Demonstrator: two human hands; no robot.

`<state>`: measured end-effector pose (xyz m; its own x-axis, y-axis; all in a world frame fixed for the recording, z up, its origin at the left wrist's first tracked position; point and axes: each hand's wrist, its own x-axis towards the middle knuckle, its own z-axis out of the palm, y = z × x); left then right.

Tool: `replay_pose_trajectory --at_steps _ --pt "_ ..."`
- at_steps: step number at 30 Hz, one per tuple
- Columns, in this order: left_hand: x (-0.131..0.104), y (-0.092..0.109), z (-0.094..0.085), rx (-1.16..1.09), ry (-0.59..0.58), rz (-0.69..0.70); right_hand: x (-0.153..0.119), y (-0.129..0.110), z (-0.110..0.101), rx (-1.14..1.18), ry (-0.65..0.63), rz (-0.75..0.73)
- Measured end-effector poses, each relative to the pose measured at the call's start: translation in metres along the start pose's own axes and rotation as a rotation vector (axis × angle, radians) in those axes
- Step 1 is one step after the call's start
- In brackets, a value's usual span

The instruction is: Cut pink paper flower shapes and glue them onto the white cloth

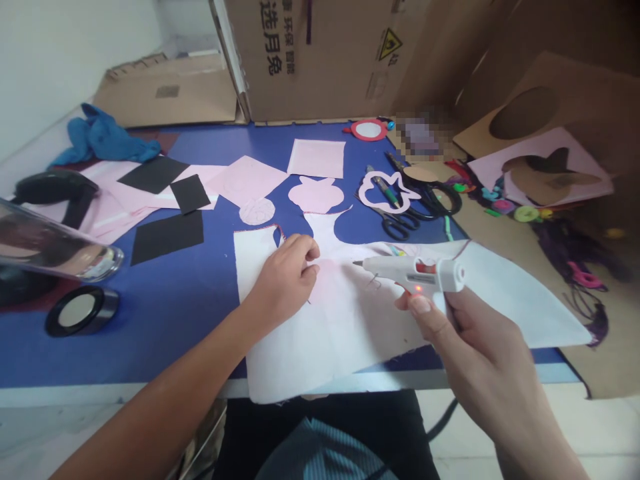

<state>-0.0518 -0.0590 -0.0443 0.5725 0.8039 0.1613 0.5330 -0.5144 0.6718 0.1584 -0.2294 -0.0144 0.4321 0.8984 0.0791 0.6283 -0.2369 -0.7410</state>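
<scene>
My right hand [480,340] grips a white glue gun [415,272], with a small orange light glowing on it. Its metal nozzle points left, over a white cloth [350,333] spread across the front of the table. The cloth has curved cut-outs along its far edge and dark red stitching in places. My left hand [287,277] rests on the cloth with curled fingers, beside a faint pink patch [327,283]. What its fingertips hold, if anything, is hidden. Left of the nozzle's tip there is a gap between the two hands.
Pink paper pieces [317,158] and black squares [167,233] lie on the blue table [165,353]. Scissors [395,223], a pink fish-shaped outline [385,193] and beads [525,213] are at right. A tape roll [83,311] sits left; a cardboard box [325,73] stands behind.
</scene>
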Motion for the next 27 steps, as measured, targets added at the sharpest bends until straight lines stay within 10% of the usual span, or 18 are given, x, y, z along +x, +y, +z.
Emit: replay_pose_trajectory --at_steps 27 --pt "-0.012 -0.009 0.006 0.558 -0.150 0.352 -0.006 0.011 -0.006 0.035 0.055 -0.021"
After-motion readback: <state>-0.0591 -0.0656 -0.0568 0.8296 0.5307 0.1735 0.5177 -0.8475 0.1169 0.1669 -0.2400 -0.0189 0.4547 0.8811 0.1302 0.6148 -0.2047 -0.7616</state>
